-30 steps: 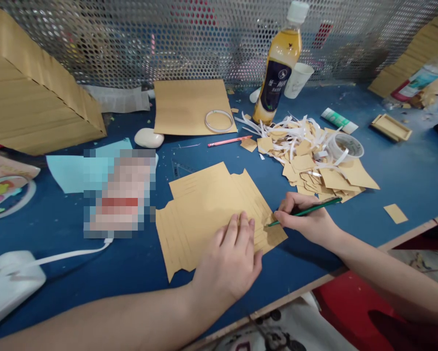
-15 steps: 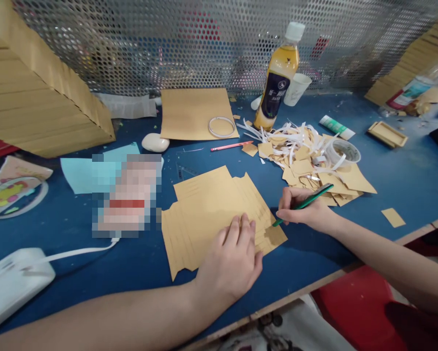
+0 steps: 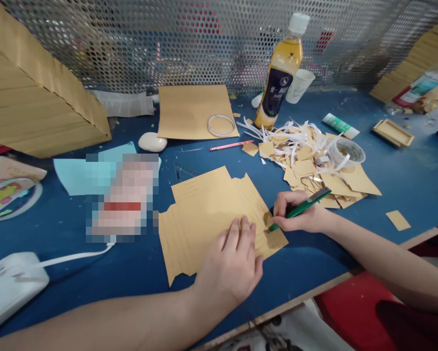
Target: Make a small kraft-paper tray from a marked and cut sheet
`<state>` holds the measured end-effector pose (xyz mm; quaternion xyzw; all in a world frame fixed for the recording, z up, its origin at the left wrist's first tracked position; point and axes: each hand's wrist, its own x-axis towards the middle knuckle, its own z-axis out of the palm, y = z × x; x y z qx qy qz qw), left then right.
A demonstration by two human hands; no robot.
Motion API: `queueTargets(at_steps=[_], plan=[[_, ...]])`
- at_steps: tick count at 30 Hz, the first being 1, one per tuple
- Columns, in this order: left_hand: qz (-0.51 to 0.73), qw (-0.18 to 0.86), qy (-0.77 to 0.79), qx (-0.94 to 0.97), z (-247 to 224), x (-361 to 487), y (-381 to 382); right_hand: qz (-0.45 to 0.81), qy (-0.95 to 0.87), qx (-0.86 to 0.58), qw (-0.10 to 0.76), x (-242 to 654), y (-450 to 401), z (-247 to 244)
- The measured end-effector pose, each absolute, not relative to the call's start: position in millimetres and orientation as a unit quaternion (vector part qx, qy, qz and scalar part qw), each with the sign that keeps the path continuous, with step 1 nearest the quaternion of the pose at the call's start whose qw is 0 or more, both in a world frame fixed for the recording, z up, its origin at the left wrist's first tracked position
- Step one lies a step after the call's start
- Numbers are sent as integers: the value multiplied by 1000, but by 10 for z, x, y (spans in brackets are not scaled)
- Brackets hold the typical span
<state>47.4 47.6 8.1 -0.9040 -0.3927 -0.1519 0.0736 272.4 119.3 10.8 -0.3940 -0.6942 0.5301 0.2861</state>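
A tan cardboard sheet (image 3: 200,214) with notched corners and rows of crease lines lies flat on the blue table. My left hand (image 3: 231,261) rests on its lower right part, palm down and fingers stretched out. My right hand (image 3: 299,212) is closed around a slim green utility knife (image 3: 302,207), held slantwise like a pen. The knife's lower end meets the sheet at its right side, beside a cut flap; the blade itself is too small to make out. Some of the sheet's near edge is hidden under my left hand.
Paper scraps and white strips (image 3: 307,161) are heaped behind my right hand, with a tape roll (image 3: 347,152) and a drink bottle (image 3: 279,73) close by. A blurred-out phone (image 3: 126,195) on a white cable lies left. Folded cardboard (image 3: 39,97) stands far left.
My right hand has moved slightly left with the knife, whose tip sits further in on the sheet. The left hand stays pressed on the cardboard. The view has shifted a little.
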Motion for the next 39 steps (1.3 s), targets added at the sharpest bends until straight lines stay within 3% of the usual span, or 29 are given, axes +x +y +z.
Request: queueTargets(at_steps=[39], plan=[[-149,77,-376,-911,103,473,483,554,-631,-460,289,2658,1232,163]])
